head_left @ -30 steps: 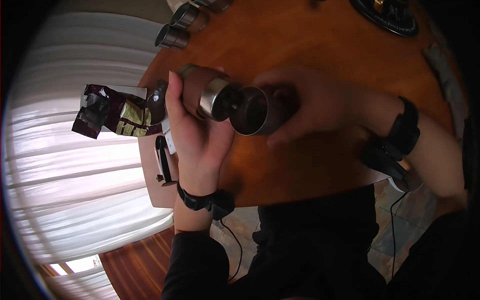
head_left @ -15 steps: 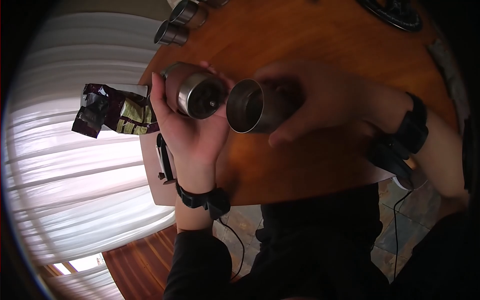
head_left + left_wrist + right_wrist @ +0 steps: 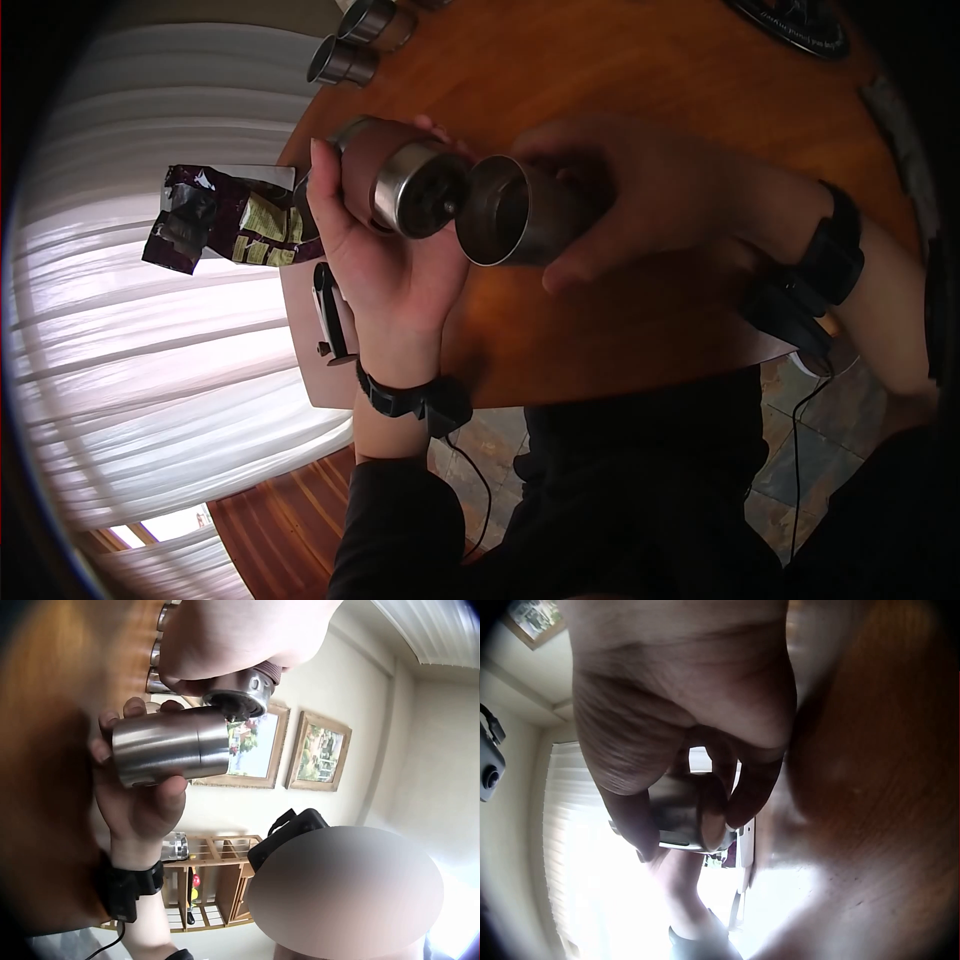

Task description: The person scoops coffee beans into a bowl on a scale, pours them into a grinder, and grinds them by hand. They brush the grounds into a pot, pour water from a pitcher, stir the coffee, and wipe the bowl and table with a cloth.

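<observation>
The left hand (image 3: 390,270) was curled round a fat metal tube with a brown band (image 3: 372,172), and its thumb stuck up along one side. The right hand (image 3: 650,200) gripped a shiny metal cup (image 3: 545,215), with its fingers and thumb bent round the sides. Both things were held up over the brown wooden table (image 3: 620,345). They were tipped over, with the cup's open mouth right by the tube's open end. Dark parts and a little round tip showed inside that end. It was hard to tell if the two rims touched. Near the left hand, by the table's edge, were a shiny purple bag (image 3: 268,225) with yellow bits on it and a thin black handle (image 3: 328,310). Two small metal cups (image 3: 345,63) were near the far edge, close together. Over on the far right was a round black thing (image 3: 795,28) with white letters on its rim.
</observation>
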### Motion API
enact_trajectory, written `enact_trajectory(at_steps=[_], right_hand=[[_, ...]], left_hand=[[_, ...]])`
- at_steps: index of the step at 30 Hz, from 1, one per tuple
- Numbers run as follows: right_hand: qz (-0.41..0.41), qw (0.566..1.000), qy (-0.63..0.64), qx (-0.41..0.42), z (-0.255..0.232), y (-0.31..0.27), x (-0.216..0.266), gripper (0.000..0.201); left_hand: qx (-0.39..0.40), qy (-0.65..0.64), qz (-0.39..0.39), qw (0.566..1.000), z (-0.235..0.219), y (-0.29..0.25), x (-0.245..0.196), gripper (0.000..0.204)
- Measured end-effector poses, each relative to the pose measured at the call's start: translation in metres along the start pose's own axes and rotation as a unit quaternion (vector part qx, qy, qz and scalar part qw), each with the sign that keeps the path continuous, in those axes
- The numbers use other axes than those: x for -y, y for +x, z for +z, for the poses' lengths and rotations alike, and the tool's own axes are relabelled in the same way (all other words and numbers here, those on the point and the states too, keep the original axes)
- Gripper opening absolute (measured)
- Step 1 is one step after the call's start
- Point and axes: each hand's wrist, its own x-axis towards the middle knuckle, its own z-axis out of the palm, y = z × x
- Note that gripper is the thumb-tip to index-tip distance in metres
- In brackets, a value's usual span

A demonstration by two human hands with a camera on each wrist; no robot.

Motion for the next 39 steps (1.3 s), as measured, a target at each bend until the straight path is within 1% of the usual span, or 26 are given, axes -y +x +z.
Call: enact_trajectory(at_steps=[2, 8, 10, 12, 14, 15, 17, 18, 19, 20, 21, 22, 23, 24, 25, 27, 28, 29, 30, 31, 32, 33, 35, 36, 37, 39], right_hand=[[-0.002, 1.0, 0.016, 0.005, 0.0, 0.0, -0.001, 0.064], [-0.001, 1.0, -0.008, 0.011, 0.0, 0.0, -0.001, 0.065], [-0.002, 1.0, -0.013, 0.011, 0.0, 0.0, -0.001, 0.066], [-0.001, 1.0, -0.025, 0.016, -0.001, 0.001, 0.003, 0.067], [0.0, 0.997, -0.067, -0.031, 0.0, 0.0, 0.008, 0.064], [0.004, 0.997, -0.078, -0.025, 0.0, -0.001, 0.009, 0.064], [-0.027, 0.989, -0.135, -0.05, -0.001, 0.0, 0.012, 0.065], [-0.021, 0.988, -0.15, -0.04, -0.001, -0.001, 0.016, 0.065], [0.002, 0.979, -0.201, -0.04, 0.0, -0.002, 0.021, 0.06], [0.025, 0.966, -0.253, -0.041, 0.0, -0.002, 0.027, 0.054], [0.034, 0.961, -0.273, -0.029, 0.0, 0.0, 0.029, 0.054], [0.047, 0.974, -0.223, -0.015, 0.002, 0.001, 0.026, 0.051], [0.063, 0.983, -0.171, -0.002, 0.003, 0.0, 0.023, 0.047], [0.056, 0.987, -0.149, 0.005, 0.004, 0.001, 0.02, 0.046], [0.068, 0.984, -0.166, 0.012, 0.005, 0.002, 0.022, 0.046], [0.122, 0.981, -0.15, 0.01, 0.007, 0.005, 0.024, 0.051], [0.1, 0.986, -0.133, 0.004, 0.008, 0.006, 0.018, 0.047], [0.106, 0.984, -0.145, 0.009, 0.011, 0.008, 0.02, 0.047], [0.101, 0.982, -0.158, 0.006, 0.013, 0.01, 0.024, 0.049], [0.095, 0.98, -0.173, 0.002, 0.015, 0.013, 0.028, 0.05], [0.109, 0.986, -0.123, 0.017, 0.016, 0.015, 0.023, 0.053], [0.101, 0.984, -0.147, 0.015, 0.018, 0.016, 0.023, 0.054], [0.105, 0.973, -0.203, 0.023, 0.022, 0.019, 0.027, 0.057], [0.142, 0.973, -0.175, 0.042, 0.022, 0.02, 0.03, 0.058], [0.144, 0.972, -0.183, 0.041, 0.018, 0.021, 0.033, 0.058], [0.168, 0.979, -0.102, 0.06, 0.007, 0.022, 0.037, 0.056]], left_hand=[[-0.014, 0.002, 0.0, 1.0, 0.0, 0.0, 0.0, 0.053], [0.016, 0.008, -0.01, 1.0, -0.003, 0.0, 0.001, 0.057], [0.008, -0.054, -0.052, 0.997, 0.001, -0.001, 0.004, 0.054], [0.001, -0.035, -0.054, 0.998, -0.006, 0.002, 0.002, 0.056], [-0.021, -0.015, -0.053, 0.998, -0.006, 0.002, 0.002, 0.055], [-0.015, -0.025, -0.047, 0.998, -0.006, 0.003, 0.003, 0.055], [-0.054, -0.023, -0.039, 0.997, -0.007, 0.005, 0.003, 0.05], [-0.043, -0.023, -0.039, 0.998, -0.007, 0.005, 0.003, 0.045], [-0.034, -0.041, -0.029, 0.998, -0.009, 0.006, 0.004, 0.045], [-0.03, -0.023, -0.017, 0.999, -0.012, 0.008, 0.005, 0.044], [-0.026, -0.006, -0.006, 1.0, -0.013, 0.009, 0.007, 0.042], [0.009, -0.029, -0.013, 0.999, -0.014, 0.009, 0.009, 0.042], [0.019, -0.051, -0.006, 0.998, -0.014, 0.008, 0.012, 0.042], [0.048, -0.014, -0.019, 0.999, -0.015, 0.009, 0.012, 0.044], [0.075, 0.025, -0.033, 0.996, -0.017, 0.01, 0.012, 0.046], [0.091, -0.019, -0.024, 0.995, -0.027, 0.018, 0.015, 0.051], [0.068, -0.008, -0.017, 0.998, -0.029, 0.023, 0.016, 0.051], [0.042, 0.003, -0.013, 0.999, -0.032, 0.025, 0.016, 0.05], [0.049, -0.008, -0.006, 0.999, -0.034, 0.024, 0.016, 0.05], [0.039, -0.037, -0.022, 0.998, -0.035, 0.023, 0.016, 0.049], [0.035, -0.067, -0.037, 0.996, -0.033, 0.024, 0.013, 0.048], [0.054, -0.076, -0.031, 0.995, -0.029, 0.024, 0.01, 0.048], [-0.036, -0.113, -0.042, 0.992, -0.027, 0.021, 0.005, 0.048], [-0.03, -0.106, -0.026, 0.994, -0.031, 0.022, 0.003, 0.05], [-0.023, -0.112, -0.025, 0.993, -0.037, 0.025, 0.002, 0.05], [0.022, -0.151, -0.044, 0.987, -0.049, 0.031, 0.0, 0.05]])
